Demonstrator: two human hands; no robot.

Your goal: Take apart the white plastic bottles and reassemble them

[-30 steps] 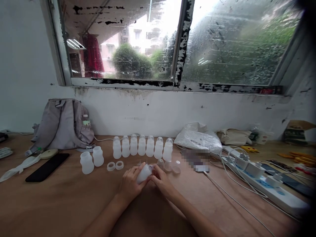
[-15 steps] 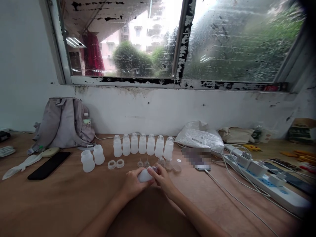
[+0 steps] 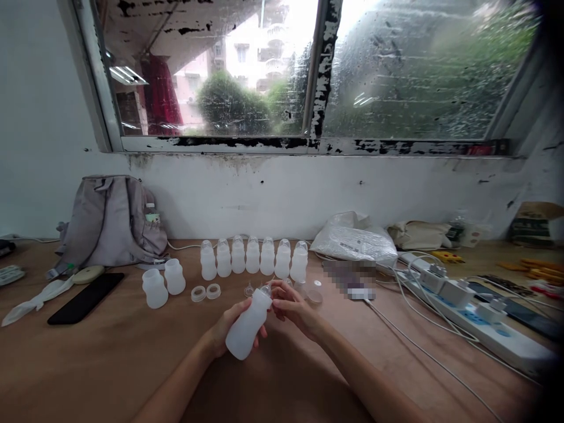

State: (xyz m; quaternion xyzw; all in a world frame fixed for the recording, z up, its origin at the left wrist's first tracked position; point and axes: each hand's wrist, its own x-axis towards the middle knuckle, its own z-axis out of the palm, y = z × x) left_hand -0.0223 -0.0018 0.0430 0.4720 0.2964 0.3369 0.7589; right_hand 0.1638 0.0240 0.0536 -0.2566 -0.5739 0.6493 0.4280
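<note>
Holding the white bottle (image 3: 245,330) with left-hand fingers (image 3: 263,332), in front of the bottle row (image 3: 252,259); with right-hand fingers (image 3: 285,290) bent beside its clear top (image 3: 265,290), cannot tell if gripping. Slanting in long axis, pointing top-first toward the row's right half. Looking frosted, waisted.

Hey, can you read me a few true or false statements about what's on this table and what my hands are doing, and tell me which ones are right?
1. The left hand holds a tilted bottle. True.
2. Seven capped bottles stand in a row. True.
3. The two bottles standing on the left are capped too. False: those open bottles are uncapped.
4. The right hand rests on the power strip. False: the right hand is at the held bottle's upper end.
5. Two rings lie on the table, apart from both hands. True.
6. The backpack stands to the right of the row. False: the backpack is to its left.
</note>
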